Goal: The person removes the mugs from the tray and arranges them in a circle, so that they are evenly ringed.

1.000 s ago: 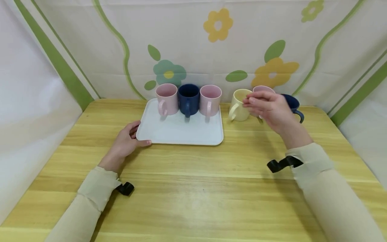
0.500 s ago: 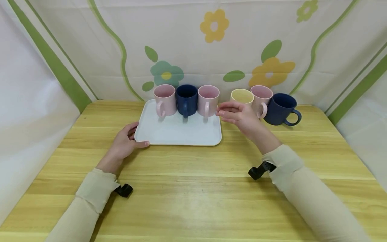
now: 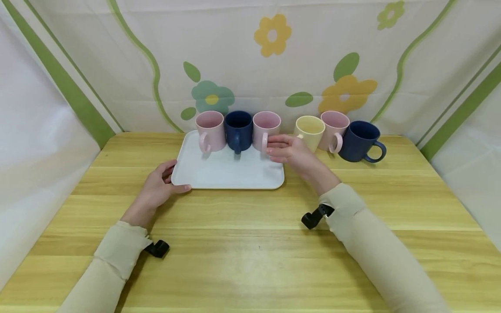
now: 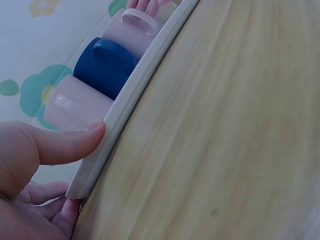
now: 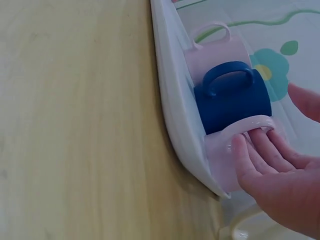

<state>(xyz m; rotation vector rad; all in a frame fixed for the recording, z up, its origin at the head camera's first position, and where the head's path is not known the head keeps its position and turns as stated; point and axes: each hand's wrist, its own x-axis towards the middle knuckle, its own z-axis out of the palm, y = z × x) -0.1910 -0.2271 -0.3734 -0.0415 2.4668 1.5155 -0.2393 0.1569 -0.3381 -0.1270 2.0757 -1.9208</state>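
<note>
My left hand (image 3: 155,188) grips the near left corner of a white tray (image 3: 231,176), with the thumb on its front rim and the fingers at its left side. Along the tray's back stand a pink mug (image 3: 216,137), a navy mug (image 3: 245,135) and another pink mug (image 3: 259,137), handles toward me. At the tray's right side, my right hand (image 3: 299,157) reaches to that second pink mug, its fingers extended. In the right wrist view the fingertips (image 5: 240,145) are right at the mug's handle (image 5: 250,123), and the thumb is spread away.
On the table (image 3: 235,243) to the tray's right stand a yellow mug (image 3: 314,140), partly behind my right hand, a pink mug (image 3: 329,135) and a navy mug (image 3: 355,145). A flower-printed curtain (image 3: 250,56) hangs close behind all the mugs.
My right hand has moved left from in front of the right-hand mugs to the handle of the rightmost pink mug on the tray. The left hand stays at the tray's corner.
</note>
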